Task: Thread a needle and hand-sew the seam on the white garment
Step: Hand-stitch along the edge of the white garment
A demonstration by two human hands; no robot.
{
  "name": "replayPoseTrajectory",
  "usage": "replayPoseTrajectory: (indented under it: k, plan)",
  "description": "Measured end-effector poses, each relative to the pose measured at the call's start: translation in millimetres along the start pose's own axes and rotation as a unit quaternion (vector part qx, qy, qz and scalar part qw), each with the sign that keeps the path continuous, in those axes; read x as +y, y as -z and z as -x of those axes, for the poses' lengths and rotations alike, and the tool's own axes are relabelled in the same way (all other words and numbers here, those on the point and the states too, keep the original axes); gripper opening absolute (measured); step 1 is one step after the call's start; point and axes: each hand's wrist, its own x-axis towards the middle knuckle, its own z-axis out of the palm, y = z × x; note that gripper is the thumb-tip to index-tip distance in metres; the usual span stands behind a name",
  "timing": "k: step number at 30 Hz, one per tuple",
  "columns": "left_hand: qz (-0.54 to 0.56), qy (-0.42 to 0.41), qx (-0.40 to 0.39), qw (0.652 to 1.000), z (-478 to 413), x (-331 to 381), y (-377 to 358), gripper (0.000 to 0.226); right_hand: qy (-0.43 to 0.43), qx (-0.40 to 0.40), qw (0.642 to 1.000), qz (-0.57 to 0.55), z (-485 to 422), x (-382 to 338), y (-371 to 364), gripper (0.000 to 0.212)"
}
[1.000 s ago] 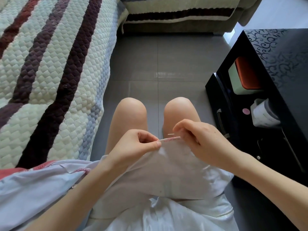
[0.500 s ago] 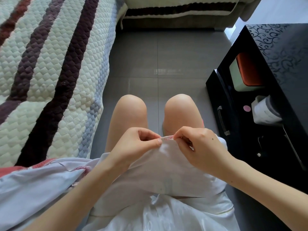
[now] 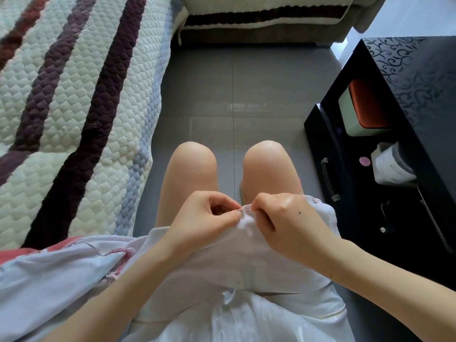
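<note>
The person is sitting over a grey tiled floor (image 3: pixel 234 95), with a quilted bed cover (image 3: pixel 61 107) in cream, brown and blue stripes running down the left and a striped sofa (image 3: pixel 259 18) lying across the top. A glossy black cabinet (image 3: pixel 419 82) with a scroll pattern on top is standing at the right, its far side running out of the picture. The white garment (image 3: pixel 246 262) is lying draped over the person's lap, trailing left onto the bed cover and down past the bottom edge. The left hand (image 3: pixel 209 218) is pinching the garment at its pink-stitched seam edge (image 3: pixel 247 207) between thumb and forefinger, the other fingers curling into the palm. The right hand (image 3: pixel 283 218) is nipping the same edge just beside it with curled fingers, so the two hands are almost touching. The needle and thread are too fine to make out here, and I cannot tell whether the right fingers are also holding the needle. Both bare knees (image 3: pixel 192 164) are poking out beyond the hands. In the cabinet's open shelf an orange-and-white box (image 3: pixel 365 109) is sitting above a white roll (image 3: pixel 389 164), with a small pink disc (image 3: pixel 364 161) beside the roll; deeper items in the shadow are hard to identify. A metal drawer handle (image 3: pixel 329 178) is showing on the cabinet's front.
</note>
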Motion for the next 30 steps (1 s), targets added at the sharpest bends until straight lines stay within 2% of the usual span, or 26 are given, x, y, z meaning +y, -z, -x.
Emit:
replayPoseTrajectory:
  k: [3, 5, 7, 9, 12, 16, 21, 26, 30]
  plan:
    - [-0.023, -0.023, -0.001, 0.999, -0.1, 0.1, -1.0, 0.02, 0.007, -0.023, 1.0, -0.01, -2.2, -3.3, -1.3, 0.022]
    - [-0.027, -0.033, -0.012, 0.999, 0.7, 0.5, -0.1, 0.021, 0.004, -0.024, 0.999, 0.022, -2.9, -5.5, -2.0, 0.013]
    - [-0.022, -0.033, -0.017, 0.999, 1.2, 0.5, 0.7, 0.017, -0.002, -0.01, 1.0, 0.024, -1.0, -5.3, -3.3, 0.014]
    - [-0.008, -0.02, -0.005, 1.0, 0.9, -0.1, 1.3, 0.012, -0.028, 0.001, 0.999, -0.02, 1.8, -2.2, -1.7, 0.022]
    - [-0.008, -0.005, 0.003, 1.0, -1.7, -2.9, 1.0, 0.013, -0.068, -0.008, 0.993, -0.096, 5.0, 1.5, 1.0, 0.014]
    - [0.026, 0.011, -0.046, 0.999, -4.5, -2.6, -0.3, 0.015, -0.118, -0.08, 0.965, -0.221, 3.7, 12.1, 1.0, 0.014]
    - [0.113, 0.031, -0.117, 0.986, -6.0, -3.3, 2.5, 0.012, -0.15, -0.115, 0.943, -0.274, -0.4, 14.1, 8.7, 0.022]
    - [0.142, 0.038, -0.127, 0.981, -8.9, -7.2, 2.3, 0.017, -0.164, -0.134, 0.923, -0.322, -2.7, 15.1, 11.0, 0.024]
    - [0.181, 0.031, -0.129, 0.974, -9.2, -6.3, -1.2, 0.008, -0.178, -0.132, 0.897, -0.383, -2.4, 13.8, 4.8, 0.028]
